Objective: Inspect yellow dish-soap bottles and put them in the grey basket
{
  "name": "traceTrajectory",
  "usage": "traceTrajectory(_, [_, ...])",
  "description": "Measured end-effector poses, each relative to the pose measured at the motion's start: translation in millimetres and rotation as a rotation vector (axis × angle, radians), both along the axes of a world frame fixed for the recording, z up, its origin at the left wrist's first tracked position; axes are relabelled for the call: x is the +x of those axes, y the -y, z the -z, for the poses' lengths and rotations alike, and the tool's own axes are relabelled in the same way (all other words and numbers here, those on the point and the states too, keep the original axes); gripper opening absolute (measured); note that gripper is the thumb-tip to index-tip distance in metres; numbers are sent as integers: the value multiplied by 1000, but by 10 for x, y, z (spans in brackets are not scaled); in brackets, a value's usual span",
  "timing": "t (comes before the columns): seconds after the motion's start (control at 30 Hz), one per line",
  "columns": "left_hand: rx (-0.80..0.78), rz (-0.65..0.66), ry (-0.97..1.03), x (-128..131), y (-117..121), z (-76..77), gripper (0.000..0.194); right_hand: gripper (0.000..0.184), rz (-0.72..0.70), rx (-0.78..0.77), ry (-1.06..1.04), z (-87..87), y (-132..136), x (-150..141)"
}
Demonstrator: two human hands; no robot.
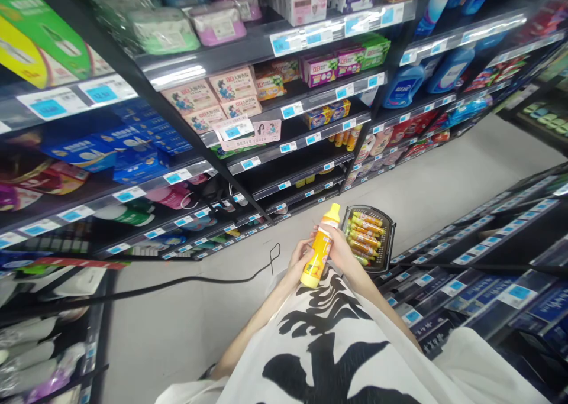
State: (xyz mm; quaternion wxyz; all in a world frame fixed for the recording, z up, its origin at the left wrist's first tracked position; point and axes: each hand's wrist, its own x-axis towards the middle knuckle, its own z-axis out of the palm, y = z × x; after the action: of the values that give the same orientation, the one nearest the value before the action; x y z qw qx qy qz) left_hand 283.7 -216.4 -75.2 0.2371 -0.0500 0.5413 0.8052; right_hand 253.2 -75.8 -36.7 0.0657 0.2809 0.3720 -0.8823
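Observation:
A yellow-orange bottle point(320, 253) with a yellow cap is held tilted in front of my body. My left hand point(300, 258) closes on its lower left side. Around the upper part, just under the cap, wraps my right hand point(338, 249). Some fingers of both hands are hidden behind the bottle. Right beside my right hand, on the floor, stands a dark shopping basket point(390, 232). Several similar yellow-orange bottles point(364, 232) lie stacked on their sides in it.
Ahead runs a shelf rack point(328, 129) with soap boxes point(233, 84), blue detergent bottles point(403, 87) and price tags. Another shelf rack point(470, 256) is close on my right. A black cable or rod point(190, 280) reaches across the floor from the left. The grey aisle floor point(470, 155) continues toward the upper right.

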Motion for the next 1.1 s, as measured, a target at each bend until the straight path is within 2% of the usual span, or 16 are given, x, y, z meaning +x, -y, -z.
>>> traceTrajectory(0.2, [-25, 40, -21, -20, -1, -68, 49, 41, 92, 63, 39, 17, 18, -17])
traceTrajectory(0.43, [-17, 66, -17, -36, -5, -63, 58, 41, 90, 98, 50, -14, 4, -7])
traceTrajectory(0.8, [-12, 76, -30, -34, 8, -60, 48, 28, 93, 106, 40, -13, -8, 10])
traceTrajectory(1.1, [24, 74, -26, -33, 26, -13, 43, 33, 72, 66, 21, -4, -27, 10])
